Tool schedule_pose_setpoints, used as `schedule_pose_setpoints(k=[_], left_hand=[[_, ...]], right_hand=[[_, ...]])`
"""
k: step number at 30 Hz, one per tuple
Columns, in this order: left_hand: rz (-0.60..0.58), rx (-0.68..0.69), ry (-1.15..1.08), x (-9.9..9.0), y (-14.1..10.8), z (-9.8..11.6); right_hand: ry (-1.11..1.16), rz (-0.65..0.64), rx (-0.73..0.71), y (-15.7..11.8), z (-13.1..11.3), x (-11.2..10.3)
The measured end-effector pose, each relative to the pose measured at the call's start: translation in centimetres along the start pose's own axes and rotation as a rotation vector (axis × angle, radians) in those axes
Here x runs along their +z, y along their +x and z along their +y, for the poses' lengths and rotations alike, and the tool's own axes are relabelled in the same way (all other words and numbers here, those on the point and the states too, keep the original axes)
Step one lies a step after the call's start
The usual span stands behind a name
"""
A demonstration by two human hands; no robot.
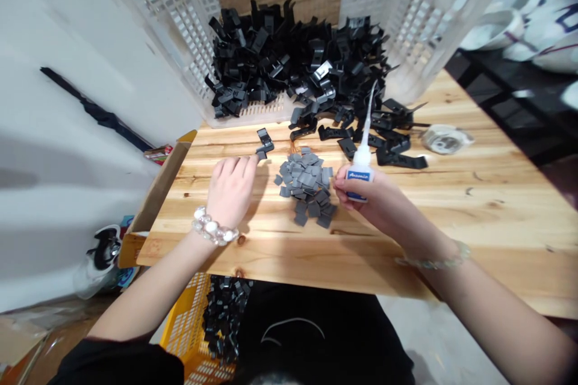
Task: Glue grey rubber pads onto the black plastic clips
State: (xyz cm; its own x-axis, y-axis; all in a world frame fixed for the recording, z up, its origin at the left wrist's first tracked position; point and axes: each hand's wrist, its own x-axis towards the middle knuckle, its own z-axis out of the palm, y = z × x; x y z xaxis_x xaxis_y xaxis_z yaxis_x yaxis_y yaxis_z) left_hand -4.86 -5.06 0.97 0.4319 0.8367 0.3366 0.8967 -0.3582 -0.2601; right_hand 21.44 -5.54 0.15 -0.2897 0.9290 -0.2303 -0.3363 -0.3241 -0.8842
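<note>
My right hand is wrapped round a small white glue bottle with a blue label. The bottle stands upright in my grip, its long thin nozzle pointing up. My left hand is over the table with fingers bent and together; the thumb and whatever lies under the fingers are hidden. At its index fingertip is the near end of a black plastic clip, with a small grey bit there. Between my hands lies a loose pile of small grey square pads.
Behind, a white plastic crate on its side holds a heap of black clips, some spilling onto the wooden table. A roll of clear tape sits at right. Below, a yellow basket contains more clips.
</note>
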Motion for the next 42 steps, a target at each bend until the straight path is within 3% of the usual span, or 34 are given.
schedule_pose_setpoints(k=[4,8,10,11,13,15,18,20,23,26,29,32,37,42], left_hand=[[-0.065,-0.098,-0.135,-0.1,0.3,-1.0],[-0.059,-0.411,-0.190,0.5,0.4,-5.2],[-0.168,-0.555,-0.193,1.5,0.0,-7.8],[-0.264,-0.590,-0.219,2.2,-0.3,-9.0],[-0.324,-0.627,-0.238,3.3,-0.8,-10.5],[-0.320,-0.616,-0.253,4.0,-0.9,-10.8],[-0.195,-0.504,-0.242,3.9,0.0,-8.9],[-0.145,-0.336,-0.285,3.7,1.3,-6.7],[-0.206,-0.067,-0.379,4.1,3.9,-3.4],[-0.235,-0.030,-0.392,5.5,6.7,-1.5],[-0.230,-0.071,-0.397,6.3,8.1,-1.2],[-0.247,-0.048,-0.407,5.6,7.1,-1.6],[-0.253,0.109,-0.367,2.7,1.5,-2.5],[-0.216,0.003,-0.247,2.6,-1.6,-5.1]], right_hand=[[-0.001,0.001,0.004,0.1,-0.1,0.1],[-0.017,0.007,0.001,0.1,-0.1,0.1],[-0.020,0.013,0.002,0.1,-0.1,0.1],[-0.019,0.014,0.003,0.1,-0.1,0.1],[-0.019,0.010,0.002,0.1,0.0,0.1],[-0.024,0.001,0.001,0.1,0.1,0.1],[-0.032,0.000,0.018,0.2,0.2,0.1],[-0.036,0.017,0.032,0.3,0.2,0.1],[-0.035,0.041,0.018,0.5,0.4,0.0],[-0.017,0.035,-0.014,0.7,0.6,-0.3],[-0.010,0.050,-0.035,0.8,0.6,-0.6],[-0.012,0.065,-0.033,0.8,0.5,-0.7],[-0.023,0.006,0.005,0.5,0.5,-0.2],[0.023,-0.033,0.023,0.2,0.7,0.2]])
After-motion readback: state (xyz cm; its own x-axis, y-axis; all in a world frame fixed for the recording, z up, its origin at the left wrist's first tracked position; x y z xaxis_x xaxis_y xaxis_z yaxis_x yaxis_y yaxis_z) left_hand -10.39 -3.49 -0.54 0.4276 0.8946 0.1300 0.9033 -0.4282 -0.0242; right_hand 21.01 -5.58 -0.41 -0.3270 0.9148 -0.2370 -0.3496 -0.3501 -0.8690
